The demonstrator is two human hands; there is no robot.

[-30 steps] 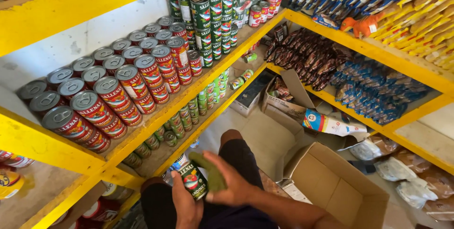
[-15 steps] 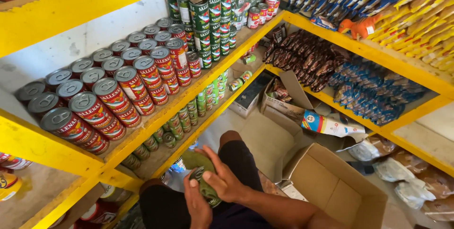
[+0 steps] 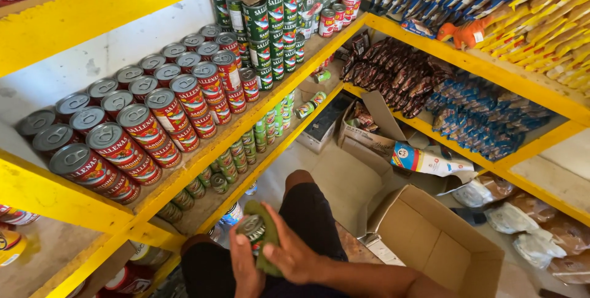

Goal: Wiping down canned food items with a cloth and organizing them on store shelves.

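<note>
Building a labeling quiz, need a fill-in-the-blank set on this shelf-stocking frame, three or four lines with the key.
1. Both hands, the left hand and the right hand, hold one ____ wrapped partly in a green cloth.
2. The shelf frames are painted ____.
3. The cardboard box to the person's right stands ____.
4. The red-labelled cans on the middle shelf lie on their ____.

Missing words: can; yellow; open; sides

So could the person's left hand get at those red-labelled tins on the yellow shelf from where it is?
Probably, but not straight away: the left hand is busy holding a green-labelled tin with a green cloth. Nothing blocks the way up to the red-labelled tins.
</note>
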